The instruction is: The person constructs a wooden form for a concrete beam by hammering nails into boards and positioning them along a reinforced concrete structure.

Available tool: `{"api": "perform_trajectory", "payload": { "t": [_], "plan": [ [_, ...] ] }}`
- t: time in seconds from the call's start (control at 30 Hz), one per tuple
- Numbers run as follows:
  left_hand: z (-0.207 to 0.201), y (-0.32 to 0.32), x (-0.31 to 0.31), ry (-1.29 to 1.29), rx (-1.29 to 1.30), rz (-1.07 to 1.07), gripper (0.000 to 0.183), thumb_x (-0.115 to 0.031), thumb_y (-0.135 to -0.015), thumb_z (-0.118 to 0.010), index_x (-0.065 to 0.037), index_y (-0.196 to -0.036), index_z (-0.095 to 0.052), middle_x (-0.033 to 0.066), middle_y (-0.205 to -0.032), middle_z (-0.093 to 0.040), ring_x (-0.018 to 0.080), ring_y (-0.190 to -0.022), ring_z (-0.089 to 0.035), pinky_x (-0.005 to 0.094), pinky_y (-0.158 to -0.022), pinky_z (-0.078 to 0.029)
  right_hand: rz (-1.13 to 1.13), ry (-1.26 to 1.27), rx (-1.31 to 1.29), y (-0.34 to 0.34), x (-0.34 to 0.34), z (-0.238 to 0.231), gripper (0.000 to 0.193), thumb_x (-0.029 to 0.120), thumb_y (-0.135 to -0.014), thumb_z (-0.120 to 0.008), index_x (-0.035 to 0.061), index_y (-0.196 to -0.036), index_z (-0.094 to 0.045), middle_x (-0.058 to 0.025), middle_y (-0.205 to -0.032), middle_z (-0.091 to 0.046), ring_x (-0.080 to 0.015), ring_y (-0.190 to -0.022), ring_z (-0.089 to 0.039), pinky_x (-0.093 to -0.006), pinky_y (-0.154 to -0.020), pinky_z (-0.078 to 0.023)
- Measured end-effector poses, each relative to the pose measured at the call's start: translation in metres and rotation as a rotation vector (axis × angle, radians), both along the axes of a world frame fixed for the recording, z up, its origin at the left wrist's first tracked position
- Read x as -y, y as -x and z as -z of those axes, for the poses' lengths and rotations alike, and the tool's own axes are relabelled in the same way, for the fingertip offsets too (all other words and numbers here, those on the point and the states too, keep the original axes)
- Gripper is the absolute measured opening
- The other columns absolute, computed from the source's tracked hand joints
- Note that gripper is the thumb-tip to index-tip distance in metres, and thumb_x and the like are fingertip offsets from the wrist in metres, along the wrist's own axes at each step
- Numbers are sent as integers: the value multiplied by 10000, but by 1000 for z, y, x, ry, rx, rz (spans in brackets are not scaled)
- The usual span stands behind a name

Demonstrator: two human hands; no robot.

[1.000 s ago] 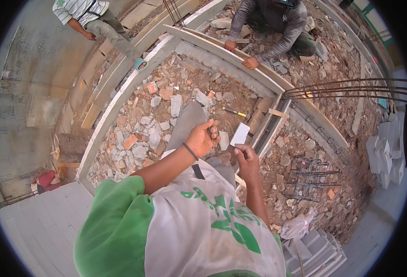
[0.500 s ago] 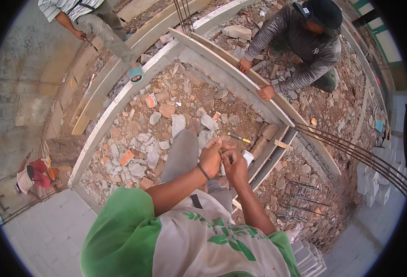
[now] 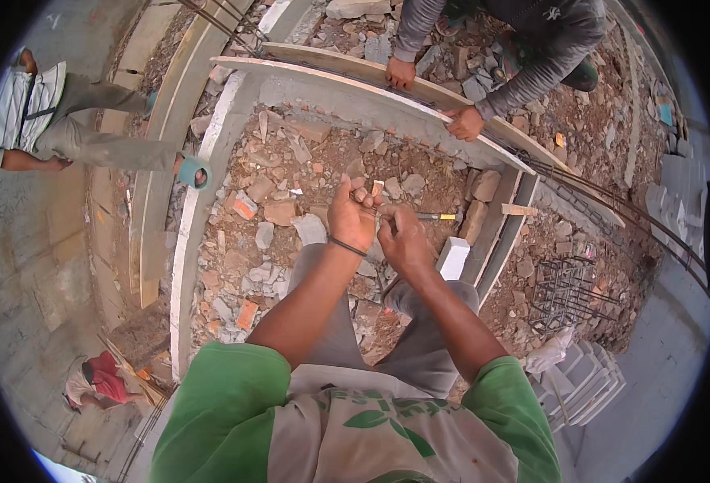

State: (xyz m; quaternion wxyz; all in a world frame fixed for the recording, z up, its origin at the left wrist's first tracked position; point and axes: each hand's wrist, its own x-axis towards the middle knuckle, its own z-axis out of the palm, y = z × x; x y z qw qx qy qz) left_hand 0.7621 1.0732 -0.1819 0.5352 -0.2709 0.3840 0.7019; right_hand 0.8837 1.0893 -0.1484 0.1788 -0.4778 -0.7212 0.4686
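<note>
My left hand [image 3: 351,217], a dark band on its wrist, is turned palm up with its fingers curled in. Right beside it, my right hand [image 3: 405,241] has thumb and fingers pinched together, the fingertips close to the left fingers. Whatever is between the fingers is too small to make out. Just beyond my right hand, a slim dark tool with a yellow band [image 3: 445,216] lies on the rubble, partly hidden by the hand. A white block [image 3: 453,258] sits near my right knee, against the timber form boards [image 3: 496,229].
Broken brick and concrete rubble [image 3: 266,266] covers the ground between concrete beams [image 3: 198,213]. Across the far beam, a crouching co-worker's hands [image 3: 401,74] grip long boards [image 3: 371,84]. Another person [image 3: 57,129] steps at left; a third bends lower left. Rebar [image 3: 629,209] and a steel cage [image 3: 568,294] lie right.
My view has turned and my hands are slightly farther apart, the left palm more exposed. The person at left has turned and shifted; the co-worker still holds the boards.
</note>
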Motion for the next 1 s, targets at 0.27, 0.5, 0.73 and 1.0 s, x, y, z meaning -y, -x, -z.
{"api": "perform_trajectory", "payload": {
  "t": [0.27, 0.5, 0.73, 1.0],
  "plan": [
    [166, 27, -86, 142, -340, 379, 306, -339, -943, -583, -36, -921, -556, -30, -626, -397, 113, -568, -397, 324, -604, -411, -140, 50, -18, -5, -89, 175, 122, 51, -846, -575, 25, -965, -570, -189, -885, -589, -372, -833, -590, -442, -750, -468],
    [309, 141, -163, 255, -1188, 614, 274, -316, -899, -634, -42, -893, -624, -65, -576, -339, 43, -451, -302, 225, -420, -256, -48, 303, -32, -89, -137, 330, 206, 67, -885, -545, 54, -1084, -496, -136, -871, -604, -276, -810, -619, -393, -729, -473],
    [360, 161, -167, 34, -1002, 707, 231, -243, -892, -602, -25, -969, -610, -68, -561, -298, 52, -428, -271, 235, -398, -269, 168, 74, 140, -193, -121, 446, 129, 133, -905, -528, 77, -1020, -544, -141, -881, -623, -283, -791, -600, -395, -740, -474],
    [406, 163, -178, 165, -1071, 869, 244, -235, -891, -594, -21, -1004, -627, -62, -540, -341, 66, -408, -320, 252, -376, -295, 402, 88, 636, -301, -125, 540, 270, 213, -835, -574, -24, -965, -582, -281, -969, -624, -422, -959, -605, -476, -826, -471]
  ]
}}
